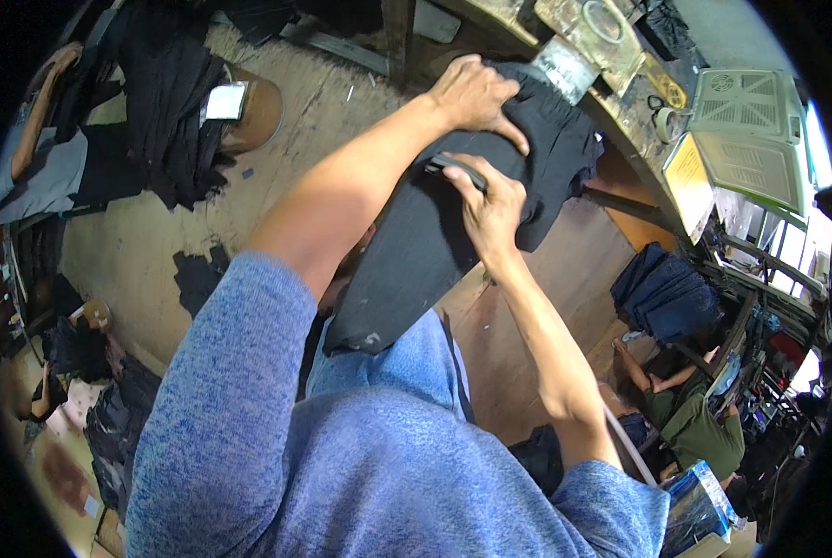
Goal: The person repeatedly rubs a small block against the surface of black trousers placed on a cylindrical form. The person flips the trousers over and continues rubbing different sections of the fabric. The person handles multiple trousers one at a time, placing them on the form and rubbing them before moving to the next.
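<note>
A black garment (pixel 416 232) stretches from the bench edge down to my lap, its far end bunched into folds. My left hand (pixel 476 98) bends its fingers over the far edge of the cloth, with the thumb spread out on top. Just nearer, my right hand (pixel 495 205) is closed round a small black tool (pixel 461 172) held against the fabric. Its exact kind does not show, since the fingers cover most of it. A pale mark is on the garment's near end.
A worn workbench (pixel 634 139) with a metal plate (pixel 565 70), a tape roll (pixel 667 124) and a pale green plastic case (pixel 751 139) runs along the right. Dark cloth piles (pixel 170 102) lie left, folded dark garments (pixel 667 293) right. Other people (pixel 704 432) sit nearby.
</note>
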{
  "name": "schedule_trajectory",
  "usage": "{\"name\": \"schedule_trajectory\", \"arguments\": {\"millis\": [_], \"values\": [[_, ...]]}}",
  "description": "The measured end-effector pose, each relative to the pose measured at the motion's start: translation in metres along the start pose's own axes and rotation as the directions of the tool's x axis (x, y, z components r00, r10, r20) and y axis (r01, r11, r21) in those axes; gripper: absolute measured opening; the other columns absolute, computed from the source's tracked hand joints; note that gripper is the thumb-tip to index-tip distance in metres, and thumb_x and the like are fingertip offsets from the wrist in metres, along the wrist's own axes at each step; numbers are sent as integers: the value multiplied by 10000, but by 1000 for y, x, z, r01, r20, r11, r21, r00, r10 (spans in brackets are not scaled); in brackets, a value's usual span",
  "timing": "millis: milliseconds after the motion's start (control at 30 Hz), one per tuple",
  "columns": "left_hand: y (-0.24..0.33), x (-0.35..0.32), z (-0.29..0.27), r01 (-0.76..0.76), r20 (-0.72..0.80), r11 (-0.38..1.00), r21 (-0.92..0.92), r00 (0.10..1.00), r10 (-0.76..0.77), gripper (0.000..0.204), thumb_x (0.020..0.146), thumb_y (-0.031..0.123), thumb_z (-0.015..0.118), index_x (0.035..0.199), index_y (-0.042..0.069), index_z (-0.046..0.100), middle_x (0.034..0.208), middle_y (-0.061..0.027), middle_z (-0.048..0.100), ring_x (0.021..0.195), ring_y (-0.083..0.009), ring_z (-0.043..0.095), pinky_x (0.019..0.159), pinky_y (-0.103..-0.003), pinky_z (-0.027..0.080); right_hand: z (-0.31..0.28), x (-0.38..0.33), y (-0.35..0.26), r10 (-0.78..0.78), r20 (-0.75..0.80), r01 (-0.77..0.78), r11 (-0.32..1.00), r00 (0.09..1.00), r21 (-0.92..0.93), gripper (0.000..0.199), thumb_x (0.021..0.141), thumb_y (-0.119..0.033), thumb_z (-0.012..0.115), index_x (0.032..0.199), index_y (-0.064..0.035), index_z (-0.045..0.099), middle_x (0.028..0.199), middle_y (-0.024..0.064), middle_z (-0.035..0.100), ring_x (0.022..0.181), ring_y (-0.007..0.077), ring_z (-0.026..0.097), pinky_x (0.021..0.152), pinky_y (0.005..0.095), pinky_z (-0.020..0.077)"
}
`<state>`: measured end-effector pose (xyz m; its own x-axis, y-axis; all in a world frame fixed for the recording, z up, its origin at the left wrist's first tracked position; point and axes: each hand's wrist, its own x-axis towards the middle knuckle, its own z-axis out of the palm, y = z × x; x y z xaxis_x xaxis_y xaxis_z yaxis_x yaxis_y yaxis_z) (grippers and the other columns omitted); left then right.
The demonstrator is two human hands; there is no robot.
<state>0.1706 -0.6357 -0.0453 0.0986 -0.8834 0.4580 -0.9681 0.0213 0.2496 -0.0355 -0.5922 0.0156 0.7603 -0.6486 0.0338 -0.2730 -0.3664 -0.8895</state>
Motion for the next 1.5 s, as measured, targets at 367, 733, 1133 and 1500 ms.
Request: {"name": "schedule_trajectory", "arguments": {"millis": [367, 733, 1133, 1500], "values": [[34, -30, -62, 107, -175, 990, -93, 977, -122, 858, 647, 741, 909, 1168, 82, 733, 1203, -110, 739, 1262, -305, 638, 1097, -436, 442, 21, -118, -6, 39, 588, -157, 976, 808, 151, 248, 1028, -281, 783, 1035, -36, 826, 888, 139, 792, 791, 184, 746, 763, 361, 597], [257, -440, -120, 981, 353, 189, 53, 158, -922, 755, 1056, 569, 663, 1473, -43, 515, 1187, -362, 712, 1109, -533, 703, 941, -601, 541, -28, 135, 19, 50, 572, 346, 752, 819, -561, 877, 926, -882, 592, 1026, -56, 869, 980, 208, 812, 960, 367, 795, 888, 503, 620], [189, -381, -200, 349, 324, 934, -77, 895, -308, 429, 855, -27, 672, 1251, 113, 759, 1489, -97, 698, 1449, -346, 613, 1226, -543, 466, -52, -178, 142, -141, 826, 218, 976, 546, 22, 583, 979, -614, 723, 1096, -55, 841, 1266, 173, 710, 1360, 343, 611, 1144, 447, 497], [60, 41, -8, -508, 448, 824, -252, 693, 565, 595, 1053, 575, 646, 1594, 335, 585, 1749, -10, 443, 1631, -273, 379, 1369, -550, 229, -79, -152, 60, -541, -120, 546, 837, 832, 16, 470, 689, -323, 935, 1080, -100, 801, 1123, 90, 824, 1054, 293, 813, 926, 424, 671]]}}
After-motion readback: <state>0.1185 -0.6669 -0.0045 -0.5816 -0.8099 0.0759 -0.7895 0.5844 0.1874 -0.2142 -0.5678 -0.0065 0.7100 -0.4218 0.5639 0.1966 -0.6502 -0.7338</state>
